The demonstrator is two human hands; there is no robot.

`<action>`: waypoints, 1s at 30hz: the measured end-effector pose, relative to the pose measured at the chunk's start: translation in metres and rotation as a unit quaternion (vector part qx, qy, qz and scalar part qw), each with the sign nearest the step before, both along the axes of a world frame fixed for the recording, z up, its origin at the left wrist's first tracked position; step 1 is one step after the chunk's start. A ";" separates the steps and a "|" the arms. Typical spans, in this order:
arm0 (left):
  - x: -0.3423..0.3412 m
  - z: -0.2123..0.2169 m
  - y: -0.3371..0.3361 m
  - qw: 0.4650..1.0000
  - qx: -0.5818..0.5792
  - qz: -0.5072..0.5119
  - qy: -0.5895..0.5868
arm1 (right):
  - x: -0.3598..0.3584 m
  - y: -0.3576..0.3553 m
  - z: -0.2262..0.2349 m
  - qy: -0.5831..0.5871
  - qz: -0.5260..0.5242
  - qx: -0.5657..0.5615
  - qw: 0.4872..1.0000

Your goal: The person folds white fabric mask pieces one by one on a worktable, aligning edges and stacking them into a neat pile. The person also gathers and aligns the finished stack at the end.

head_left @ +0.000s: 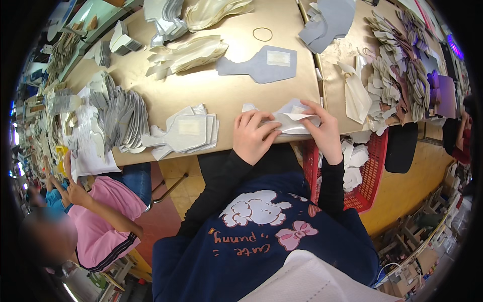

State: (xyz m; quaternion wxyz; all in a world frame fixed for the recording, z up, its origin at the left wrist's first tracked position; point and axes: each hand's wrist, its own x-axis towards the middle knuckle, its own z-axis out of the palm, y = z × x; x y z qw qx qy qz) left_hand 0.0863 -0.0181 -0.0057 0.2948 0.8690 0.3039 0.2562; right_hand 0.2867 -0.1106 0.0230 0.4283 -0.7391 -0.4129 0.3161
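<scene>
At the table's near edge I hold a grey cut-out piece with a white sheet on it (292, 127). My left hand (255, 135) has its fingers bent and pressed on the piece's left part. With thumb and fingers, my right hand (326, 132) grips its right side, where the white layer lifts and folds. Beyond my hands a grey paddle-shaped piece (241, 68) lies flat, bearing a pale rectangular patch (278, 58). Left of my left hand sits a loose stack of similar pale pieces (168, 136), the top one with a patch too.
Cream sheets (193, 56), grey stacks (163, 20) and a rubber band (262, 34) lie farther back on the table (191, 90). Bundled pieces fill both sides. A red basket (373, 173) with white scraps stands below right. A person in pink (108, 204) sits at left.
</scene>
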 end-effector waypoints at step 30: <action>0.028 0.004 0.001 0.990 0.044 0.003 0.132 | 0.008 -0.022 -0.013 -0.026 -0.064 0.056 0.996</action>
